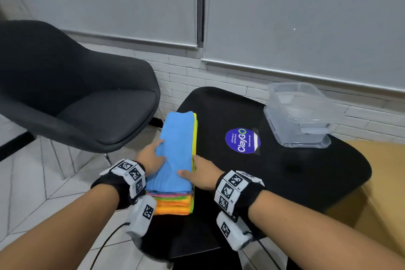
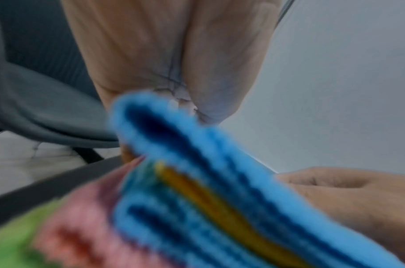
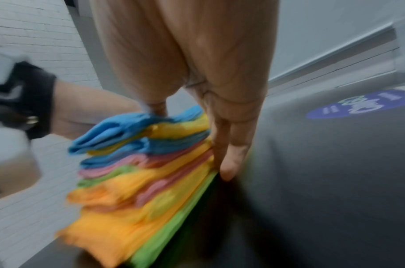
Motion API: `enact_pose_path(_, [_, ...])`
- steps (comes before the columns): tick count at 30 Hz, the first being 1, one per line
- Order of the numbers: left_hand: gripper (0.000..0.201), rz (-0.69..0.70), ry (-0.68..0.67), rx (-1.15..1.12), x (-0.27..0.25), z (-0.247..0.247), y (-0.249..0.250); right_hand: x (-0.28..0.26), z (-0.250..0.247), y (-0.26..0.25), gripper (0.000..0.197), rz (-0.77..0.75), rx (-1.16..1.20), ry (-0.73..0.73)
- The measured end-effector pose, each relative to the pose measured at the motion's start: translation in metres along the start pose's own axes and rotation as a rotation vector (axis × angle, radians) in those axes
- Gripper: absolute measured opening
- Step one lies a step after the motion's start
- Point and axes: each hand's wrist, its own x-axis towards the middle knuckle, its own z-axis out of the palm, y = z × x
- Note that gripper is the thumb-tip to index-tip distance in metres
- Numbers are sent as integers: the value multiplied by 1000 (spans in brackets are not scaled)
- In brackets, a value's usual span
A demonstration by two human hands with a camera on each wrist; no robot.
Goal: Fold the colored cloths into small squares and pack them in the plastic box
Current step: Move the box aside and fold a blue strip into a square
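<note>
Both forearms are bare, with no sleeves. The left wrist (image 1: 122, 182) and the right wrist (image 1: 238, 190) each wear a black strap carrying white blocks printed with black square-patterned markers. A white camera housing (image 1: 141, 217) hangs under each wrist; a thin black cable (image 1: 105, 245) trails from the left one

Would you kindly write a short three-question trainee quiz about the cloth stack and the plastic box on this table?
1. True or false: the plastic box already holds folded cloths.
2. What colour is the top cloth of the stack?
3. Which of the hands pinches that cloth between thumb and fingers? A) left hand B) right hand

Key: 1 false, no cloth shows in it; 2 blue; 3 A.
</note>
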Motion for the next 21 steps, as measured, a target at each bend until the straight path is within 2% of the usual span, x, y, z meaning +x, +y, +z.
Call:
enact_pose_path(2, [63,40,8,99,-5,-6,17,-7,-25,2,59,15,-19,20])
enact_pose_path(4, [65,105,35,257,-10,-10,45,-14,-63,9,68,49,-52,135])
enact_pose_path(9, [65,325,75,339,-9,10,134,-34,-177,39,53,42,-186,507])
enact_pose_path(11, [66,379,64,341,-4,38,170,-43,-216,59,50,73,-245,630])
enact_pose_path(14, [67,414,-1,350,4,96,217,-61,-262,95,51,194,-340,718])
enact_pose_path(18, [59,398,-123,412,15,186,249,-77,-301,150,58,393,-424,738])
enact_pose_path(21, [56,383,-161,501,28,240,256,-78,-319,183,61,458,-421,740])
